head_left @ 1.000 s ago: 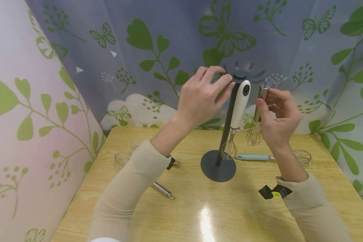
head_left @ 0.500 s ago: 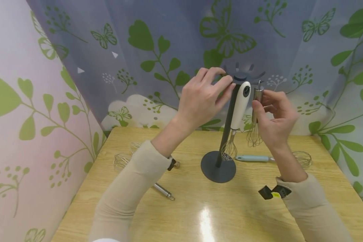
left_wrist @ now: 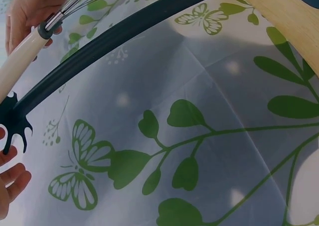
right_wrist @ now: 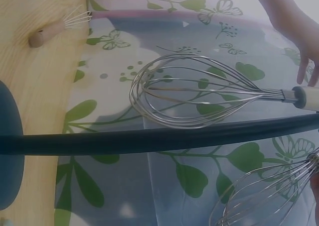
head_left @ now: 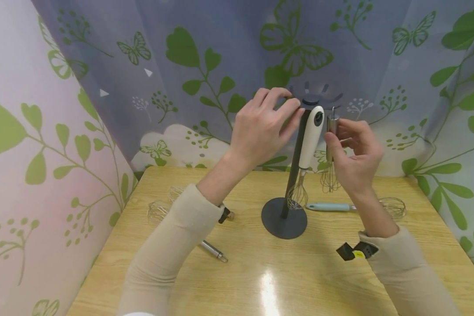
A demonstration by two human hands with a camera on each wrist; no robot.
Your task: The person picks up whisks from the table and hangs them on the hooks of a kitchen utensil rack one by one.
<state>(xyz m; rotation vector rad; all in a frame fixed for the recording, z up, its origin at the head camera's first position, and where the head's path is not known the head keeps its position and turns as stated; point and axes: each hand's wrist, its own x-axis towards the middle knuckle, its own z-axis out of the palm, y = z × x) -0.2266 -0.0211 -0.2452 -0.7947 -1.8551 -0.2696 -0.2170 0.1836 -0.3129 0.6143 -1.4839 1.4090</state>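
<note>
- Head view: the right hand (head_left: 357,151) has its grip pinched around a small steel whisk (head_left: 332,125) by the handle, wires down. Holding it so leaves the loop on top free, I think.
- That whisk is up in the air, just right of the top of the dark stand (head_left: 295,163). Its loop is close to a hook; I can't tell if they touch.
- On the other side, the left hand (head_left: 262,125) has bent fingers up by the hooks. I can't tell if its grip squeezes or only touches. Maybe it keeps the stand from wobbling.
- A white-handled whisk (head_left: 311,142) hangs wires down in front of the pole, probably by the hole in its handle.
- The stand's wide, round foot sits flat on the tabletop (head_left: 237,285), likely so it won't tip.
- A blue-handled whisk (head_left: 329,206) lies just beside the foot, partly behind the right arm (head_left: 373,210).
- A wooden-handled whisk (right_wrist: 47,34) and a bigger steel-handled whisk (head_left: 213,250) lie off to the left, perhaps to leave room.
</note>
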